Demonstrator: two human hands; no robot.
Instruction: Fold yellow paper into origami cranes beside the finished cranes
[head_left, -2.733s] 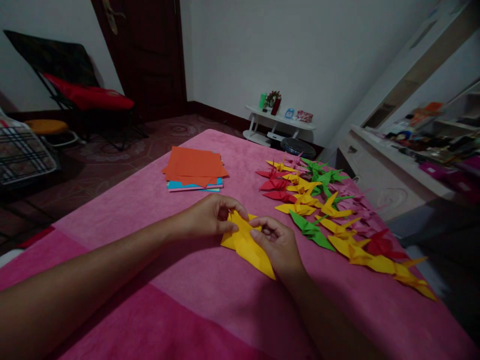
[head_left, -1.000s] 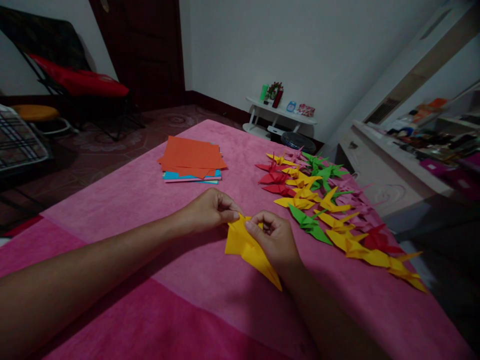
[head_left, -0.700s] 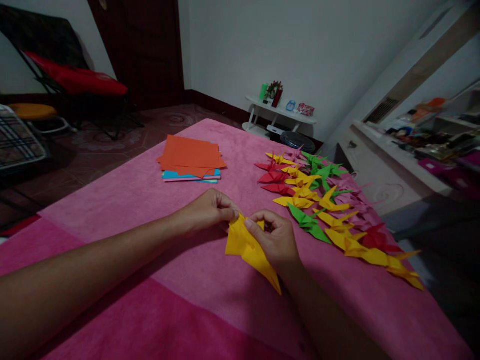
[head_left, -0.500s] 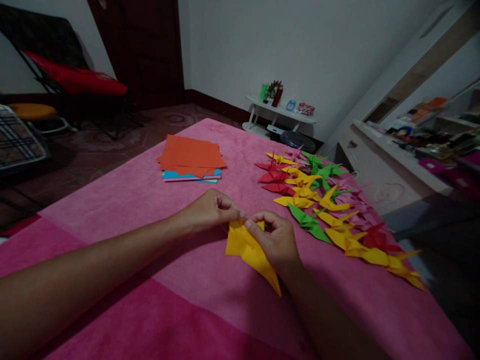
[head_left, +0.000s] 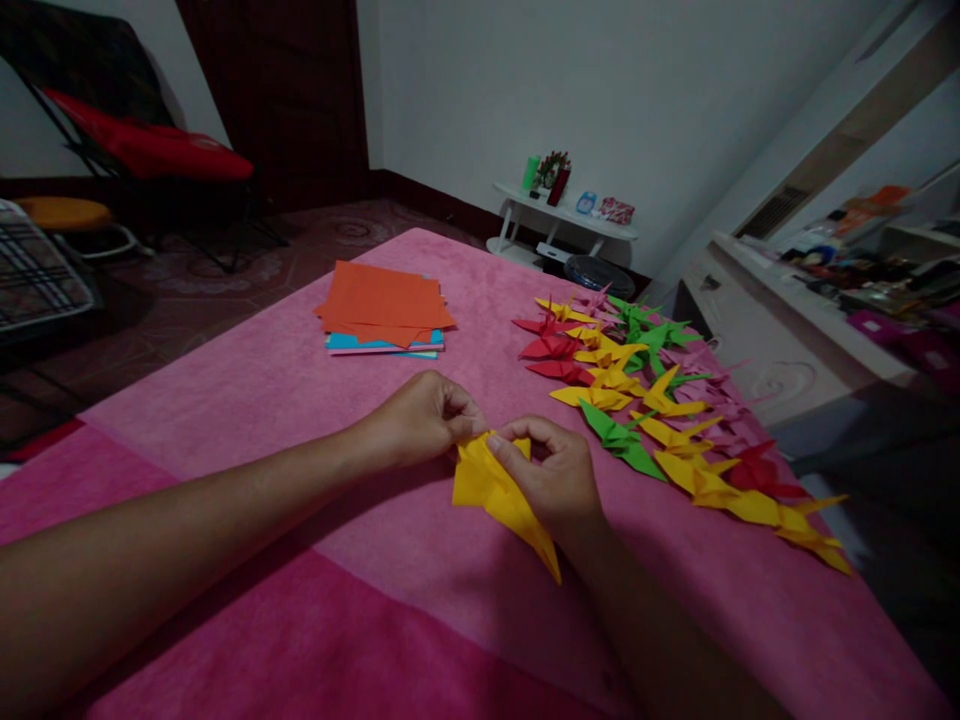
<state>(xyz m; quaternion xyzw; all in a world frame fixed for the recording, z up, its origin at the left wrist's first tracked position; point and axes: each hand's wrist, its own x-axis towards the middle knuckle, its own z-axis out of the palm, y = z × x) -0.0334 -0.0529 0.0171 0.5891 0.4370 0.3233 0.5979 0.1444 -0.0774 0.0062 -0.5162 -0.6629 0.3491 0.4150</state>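
Note:
A partly folded yellow paper piece [head_left: 491,490] lies on the pink cloth [head_left: 300,400], its long point aimed toward me. My left hand [head_left: 420,418] pinches the paper's far corner, fingers closed on it. My right hand [head_left: 551,475] grips the same far end from the right, thumb and fingers curled over the fold. The two hands nearly touch above the paper.
A stack of orange sheets [head_left: 384,305] on blue ones lies beyond my hands. Several finished paper cranes [head_left: 645,400] in yellow, red, green and pink are spread along the right side. A white shelf [head_left: 566,215], a cabinet [head_left: 757,350] and a folding chair [head_left: 135,140] stand around.
My hands have stayed pinched on the yellow paper's far end, the fingers working the fold. Since 2.7 s ago the paper's point swung toward me; the view shifted slightly.

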